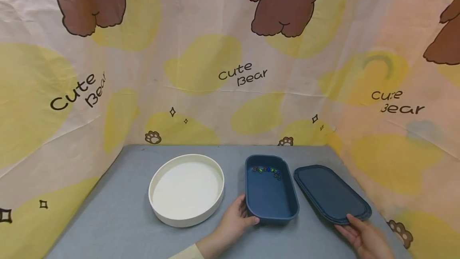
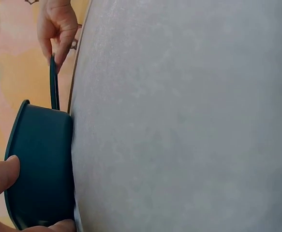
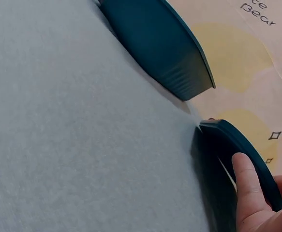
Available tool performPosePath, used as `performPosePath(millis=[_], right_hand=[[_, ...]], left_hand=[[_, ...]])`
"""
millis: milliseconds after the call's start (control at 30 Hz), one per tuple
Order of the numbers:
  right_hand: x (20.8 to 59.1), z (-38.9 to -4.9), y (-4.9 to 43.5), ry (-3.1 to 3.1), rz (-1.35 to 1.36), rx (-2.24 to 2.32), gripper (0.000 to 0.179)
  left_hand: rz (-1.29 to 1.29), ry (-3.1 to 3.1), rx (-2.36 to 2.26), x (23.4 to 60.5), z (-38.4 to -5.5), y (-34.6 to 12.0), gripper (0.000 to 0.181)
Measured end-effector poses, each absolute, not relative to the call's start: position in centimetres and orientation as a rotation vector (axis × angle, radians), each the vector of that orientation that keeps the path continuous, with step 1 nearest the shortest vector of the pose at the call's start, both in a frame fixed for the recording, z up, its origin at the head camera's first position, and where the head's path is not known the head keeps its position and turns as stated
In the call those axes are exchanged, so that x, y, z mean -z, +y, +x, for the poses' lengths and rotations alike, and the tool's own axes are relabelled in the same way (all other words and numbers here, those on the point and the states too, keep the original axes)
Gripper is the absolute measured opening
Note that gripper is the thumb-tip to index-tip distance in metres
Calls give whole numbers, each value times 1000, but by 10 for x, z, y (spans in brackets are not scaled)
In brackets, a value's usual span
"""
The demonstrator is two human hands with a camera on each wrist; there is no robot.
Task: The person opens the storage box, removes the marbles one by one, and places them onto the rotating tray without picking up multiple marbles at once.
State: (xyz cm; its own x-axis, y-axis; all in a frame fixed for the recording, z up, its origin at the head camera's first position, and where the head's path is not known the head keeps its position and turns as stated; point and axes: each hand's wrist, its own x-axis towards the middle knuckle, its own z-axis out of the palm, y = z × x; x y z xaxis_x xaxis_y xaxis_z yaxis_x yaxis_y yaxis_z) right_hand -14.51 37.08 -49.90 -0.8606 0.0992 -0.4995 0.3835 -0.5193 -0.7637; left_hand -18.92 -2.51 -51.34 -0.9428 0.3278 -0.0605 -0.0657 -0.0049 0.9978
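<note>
A deep blue rectangular container (image 1: pixel 273 197) stands on the table, with several small coloured marbles (image 1: pixel 268 169) along its far end. My left hand (image 1: pixel 233 220) holds its near left corner, thumb on the near wall and fingers along the left side. In the left wrist view the thumb (image 2: pixel 7 174) lies against the container wall (image 2: pixel 44 159). Right of the container, my right hand (image 1: pixel 364 237) pinches the near edge of a flat blue lid (image 1: pixel 332 193). The right wrist view shows the lid (image 3: pixel 240 150) tilted, its held edge above the table with a shadow below.
A round white shallow tray (image 1: pixel 187 191) sits left of the container. The grey tabletop (image 1: pixel 118 211) meets a printed bear cloth (image 1: pixel 201 71) at the back and both sides. The lid lies close to the cloth on the right.
</note>
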Motion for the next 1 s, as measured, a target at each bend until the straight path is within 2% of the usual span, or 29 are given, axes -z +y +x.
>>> performPosePath(millis=[300, 500, 533, 833, 1000], right_hand=[[506, -143, 371, 1436, 770, 2493, 74], [512, -141, 374, 1422, 749, 2496, 29], [512, -141, 374, 1423, 745, 2493, 27], [513, -136, 376, 1420, 638, 2403, 28], [515, -135, 378, 1447, 678, 2366, 32]], left_hand=[[286, 1986, -2024, 512, -188, -24, 85], [281, 1977, -2034, 512, -186, -22, 86], [279, 1975, -2038, 511, -186, -22, 86], [255, 2010, -2016, 510, -186, -24, 87], [261, 1995, -2032, 510, -185, -24, 86]])
